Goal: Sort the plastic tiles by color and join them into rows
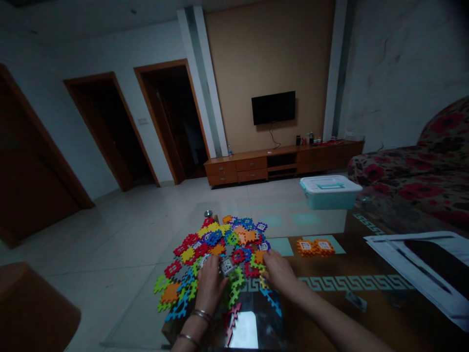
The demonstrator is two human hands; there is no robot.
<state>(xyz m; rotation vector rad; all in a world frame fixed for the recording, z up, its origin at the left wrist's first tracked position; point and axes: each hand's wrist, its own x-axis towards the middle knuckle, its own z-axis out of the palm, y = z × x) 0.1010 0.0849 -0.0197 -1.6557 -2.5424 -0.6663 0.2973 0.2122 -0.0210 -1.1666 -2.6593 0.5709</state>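
A spread pile of interlocking plastic tiles (232,238) in red, blue, yellow, green, orange and purple lies on the glass-topped table. My left hand (211,286), with bangles on the wrist, reaches into the near middle of the pile. Its thumb and fingers are apart, beside a grey-white tile (226,266) with a window pattern. My right hand (281,275) rests at the pile's right edge, thumb and fingers apart, with its fingertips at an orange tile (260,257). Two joined orange tiles with white windows (314,247) lie apart, farther right.
A teal lidded box (331,192) stands at the table's far side. Papers (421,274) with a pen and a black object lie at right. A small packet (356,301) is nearer me. Beyond are a floral sofa (403,171) and a low TV cabinet (252,166).
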